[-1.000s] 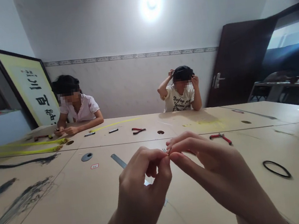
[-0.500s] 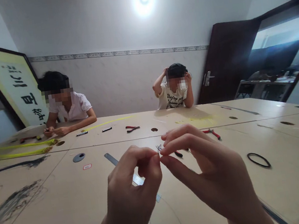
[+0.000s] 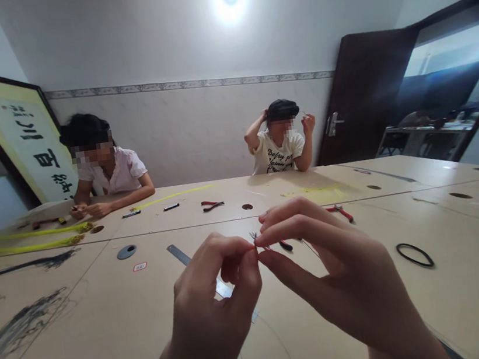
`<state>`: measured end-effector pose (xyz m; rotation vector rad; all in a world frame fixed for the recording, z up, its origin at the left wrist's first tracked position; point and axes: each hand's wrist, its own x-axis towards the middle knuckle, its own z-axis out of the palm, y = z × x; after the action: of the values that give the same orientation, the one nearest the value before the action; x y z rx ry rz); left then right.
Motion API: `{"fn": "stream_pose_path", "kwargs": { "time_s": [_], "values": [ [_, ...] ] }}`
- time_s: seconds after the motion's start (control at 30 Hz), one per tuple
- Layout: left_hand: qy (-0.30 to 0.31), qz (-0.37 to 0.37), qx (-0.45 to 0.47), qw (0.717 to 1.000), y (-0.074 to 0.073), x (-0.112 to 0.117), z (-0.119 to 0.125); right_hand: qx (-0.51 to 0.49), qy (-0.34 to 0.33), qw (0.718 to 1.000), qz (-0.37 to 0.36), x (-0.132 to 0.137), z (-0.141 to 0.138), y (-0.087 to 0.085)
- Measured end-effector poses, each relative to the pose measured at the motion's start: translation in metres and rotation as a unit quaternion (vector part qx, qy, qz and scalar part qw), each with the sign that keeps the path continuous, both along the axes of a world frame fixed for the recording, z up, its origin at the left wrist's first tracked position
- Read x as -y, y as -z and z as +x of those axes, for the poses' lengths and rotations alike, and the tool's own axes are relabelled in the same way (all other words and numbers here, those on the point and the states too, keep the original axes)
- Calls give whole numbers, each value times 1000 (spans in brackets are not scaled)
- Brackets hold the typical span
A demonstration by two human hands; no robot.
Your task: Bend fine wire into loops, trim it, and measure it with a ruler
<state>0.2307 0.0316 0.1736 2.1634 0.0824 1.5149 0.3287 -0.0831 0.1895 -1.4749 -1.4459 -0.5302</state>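
In the middle of the head view, my left hand (image 3: 218, 300) pinches a small bunch of thin dark wires (image 3: 253, 237) between thumb and forefinger. Their fine ends fan out above the fingertips. From the other side my right hand (image 3: 336, 275) meets the same wires with its thumb and forefinger tips, its other fingers curled loosely. Most of the bunch is hidden by the fingertips. Beneath my left hand lies a steel ruler (image 3: 177, 253), partly covered. Behind my right hand, pliers with red handles (image 3: 342, 215) are partly hidden.
The wide table (image 3: 164, 342) bears dark wire bundles (image 3: 24, 325) and yellow wires (image 3: 32, 247) at left, red-handled pliers (image 3: 213, 205) farther off, and a black ring (image 3: 414, 255) at right. Two people sit across, one (image 3: 108, 173) at left and another (image 3: 279, 142) near the door.
My right fingertips have shifted slightly against the wires, whose ends now stand more upright. Across the table, the person near the door has moved one hand away from the head.
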Motion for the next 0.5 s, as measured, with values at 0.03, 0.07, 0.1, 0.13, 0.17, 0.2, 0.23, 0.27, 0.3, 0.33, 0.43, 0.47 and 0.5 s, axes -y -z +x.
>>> {"fn": "stream_pose_path", "kwargs": {
  "time_s": [0.03,0.07,0.1,0.13,0.17,0.2,0.23,0.27,0.3,0.33,0.43,0.47,0.5],
  "values": [
    [0,-1,-1,1000,0,0,0,0,1,1000,-4,0,0,0],
    [1,-1,-3,1000,0,0,-1,1,1,1000,-7,0,1,0],
    [1,-1,-4,1000,0,0,-1,2,1,1000,-9,0,1,-1],
    [2,0,-5,1000,0,1,-1,3,2,1000,-10,1,1,-1],
    [4,1,-5,1000,0,1,-1,4,2,1000,-11,1,1,-1],
    [4,2,-5,1000,0,1,-1,2,1,1000,-11,1,2,-1],
    [4,4,-4,1000,-1,1,-1,0,-2,1000,-12,1,2,-1],
    [6,7,-3,1000,-1,1,-1,-5,-6,1000,-15,1,2,-1],
    [7,10,-2,1000,-1,0,-1,-8,-10,1000,-19,2,3,-1],
    [10,14,-2,1000,-2,0,-1,-10,-15,1000,-24,2,4,-1],
    [31,39,4,999,-3,-4,-1,-5,-32,999,-34,4,7,-2],
    [39,47,4,998,-3,-5,-1,-1,-38,999,-34,4,8,-2],
    [45,57,5,997,-3,-6,0,6,-42,999,-34,4,9,-3]
  ]
}}
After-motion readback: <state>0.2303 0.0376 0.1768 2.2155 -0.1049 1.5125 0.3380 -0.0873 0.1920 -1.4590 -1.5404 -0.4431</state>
